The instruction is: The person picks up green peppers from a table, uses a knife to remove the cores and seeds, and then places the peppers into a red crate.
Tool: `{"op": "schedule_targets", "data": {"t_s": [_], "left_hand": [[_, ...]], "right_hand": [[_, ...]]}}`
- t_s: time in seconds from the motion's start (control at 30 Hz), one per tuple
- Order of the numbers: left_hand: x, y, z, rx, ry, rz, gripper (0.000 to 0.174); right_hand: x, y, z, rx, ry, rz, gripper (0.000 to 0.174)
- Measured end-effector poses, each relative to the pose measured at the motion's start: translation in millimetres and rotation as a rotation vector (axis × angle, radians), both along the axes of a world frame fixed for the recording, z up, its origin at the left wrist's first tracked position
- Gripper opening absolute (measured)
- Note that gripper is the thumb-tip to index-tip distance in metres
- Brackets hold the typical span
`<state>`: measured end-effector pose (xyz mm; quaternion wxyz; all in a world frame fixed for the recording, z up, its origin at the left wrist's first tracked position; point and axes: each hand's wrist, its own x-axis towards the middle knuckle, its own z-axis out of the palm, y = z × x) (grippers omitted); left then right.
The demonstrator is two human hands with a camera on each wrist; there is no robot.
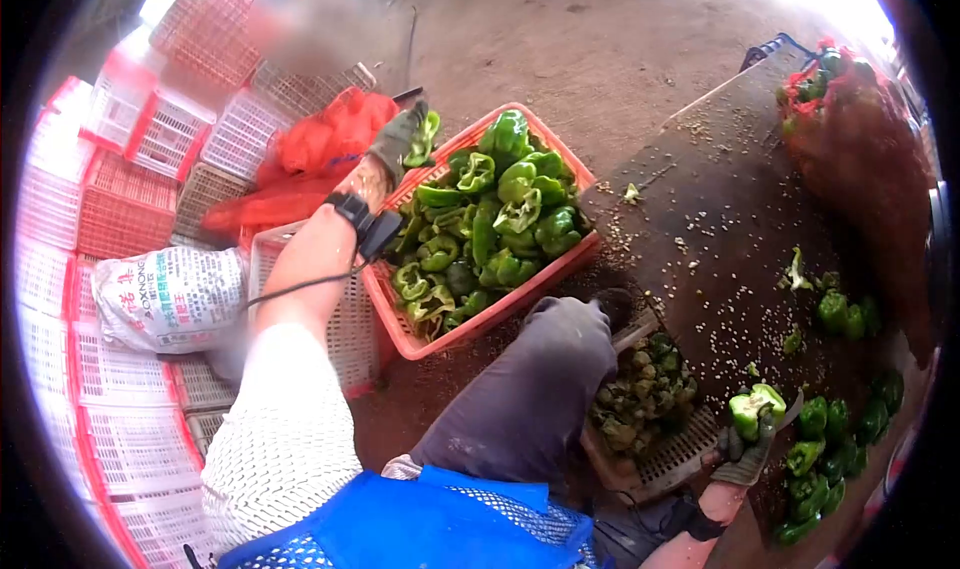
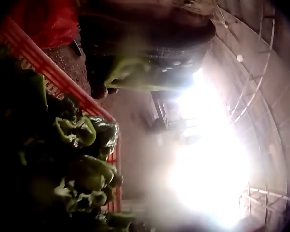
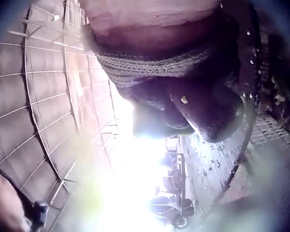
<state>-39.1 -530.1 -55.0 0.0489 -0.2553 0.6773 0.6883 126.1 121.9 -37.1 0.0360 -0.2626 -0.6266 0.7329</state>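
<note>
My gloved left hand (image 1: 398, 141) is over the far left corner of a red plastic crate (image 1: 480, 327), holding a cut piece of green bell pepper (image 1: 423, 139). In the left wrist view the same pepper piece (image 2: 135, 72) shows under the dark glove. Halved and hollowed bell peppers (image 1: 485, 224) fill the crate. At lower right, my gloved right hand (image 1: 745, 459) grips a bell pepper half (image 1: 757, 407) with its pale inside facing up. A thin, pale blade-like shape (image 1: 793, 409) sticks out beside that pepper. Glare washes out much of the right wrist view.
Whole peppers (image 1: 820, 459) lie right of my right hand on a seed-strewn board (image 1: 720, 219). A basket of pepper cores (image 1: 645, 394) stands by my knee. Red net sacks (image 1: 330, 149), a white printed sack (image 1: 170, 299) and stacked crates (image 1: 120, 449) are at left. A full net bag (image 1: 850, 159) sits far right.
</note>
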Motion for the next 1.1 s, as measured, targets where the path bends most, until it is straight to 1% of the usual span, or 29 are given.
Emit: {"op": "schedule_targets", "data": {"t_s": [0.07, 0.13, 0.2, 0.27, 0.3, 0.4, 0.43, 0.47, 0.53, 0.6, 0.63, 0.67, 0.7, 0.77, 0.8, 0.83, 0.87, 0.9, 0.93, 1.0, 1.07, 1.1], "left_hand": [[-5, -1, 5, 0.108, 0.000, 0.078, 0.053], [-3, 8, 4, 0.288, 0.020, 0.183, 0.054], [-3, 20, 5, 0.455, 0.044, 0.271, 0.055], [-3, 27, 5, 0.553, 0.061, 0.296, 0.056], [-2, 28, 5, 0.579, 0.071, 0.289, 0.057], [5, 23, 3, 0.684, 0.094, 0.134, 0.059], [5, 29, 3, 0.669, 0.136, 0.118, 0.064], [4, 37, 2, 0.719, 0.138, 0.101, 0.065], [1, 67, 18, 0.821, 0.143, 0.062, 0.067], [1, 88, 29, 0.806, 0.154, -0.003, 0.067], [0, 96, 32, 0.788, 0.165, -0.022, 0.067], [0, 104, 35, 0.768, 0.174, -0.041, 0.067], [0, 110, 40, 0.686, 0.170, -0.062, 0.062], [-4, 114, 29, -0.276, 0.464, -0.156, 0.055], [-5, 115, 23, -0.765, 0.589, -0.193, 0.052], [-1, 112, 22, -0.906, 0.480, -0.176, 0.053], [0, 104, 22, -0.732, 0.374, -0.106, 0.053], [-4, 89, 23, -0.559, 0.266, -0.032, 0.054], [-6, 78, 22, -0.452, 0.229, 0.037, 0.055], [-9, 57, 13, -0.433, 0.235, 0.119, 0.055], [-16, 39, -4, -0.523, 0.256, 0.149, 0.056], [-20, 33, -16, -0.598, 0.261, 0.147, 0.057]], "right_hand": [[-2, -7, -5, 0.009, -0.012, 0.023, 0.034], [-3, -10, -7, 0.018, -0.015, 0.038, 0.030], [-5, -11, -8, 0.019, -0.020, 0.043, 0.027], [-6, -13, -11, 0.012, -0.016, 0.056, 0.028], [-6, -15, -12, 0.009, -0.013, 0.065, 0.030], [-7, -25, -11, 0.042, -0.017, 0.080, 0.037], [-7, -30, -8, 0.115, -0.023, 0.088, 0.039], [-7, -35, -5, 0.188, -0.030, 0.094, 0.043], [-13, -33, -6, 0.079, -0.112, 0.075, 0.043], [-13, -22, -6, -0.020, -0.131, 0.124, 0.043], [-13, -14, -7, -0.071, -0.139, 0.146, 0.043], [-5, 4, -18, -0.072, -0.155, 0.100, 0.036], [8, 29, -35, -0.074, -0.172, 0.055, 0.038], [18, 43, -48, -0.042, -0.199, -0.095, 0.042], [14, 37, -47, -0.007, -0.210, -0.200, 0.040], [12, 30, -41, 0.000, -0.229, -0.229, 0.041], [9, 22, -35, 0.007, -0.247, -0.258, 0.042], [10, 13, -19, -0.015, -0.272, -0.210, 0.043], [13, 15, -13, -0.025, -0.267, -0.156, 0.044], [26, 27, -8, -0.037, -0.226, -0.052, 0.045], [29, 36, -9, -0.073, -0.223, -0.036, 0.045], [28, 39, -11, -0.114, -0.263, -0.068, 0.044]]}}
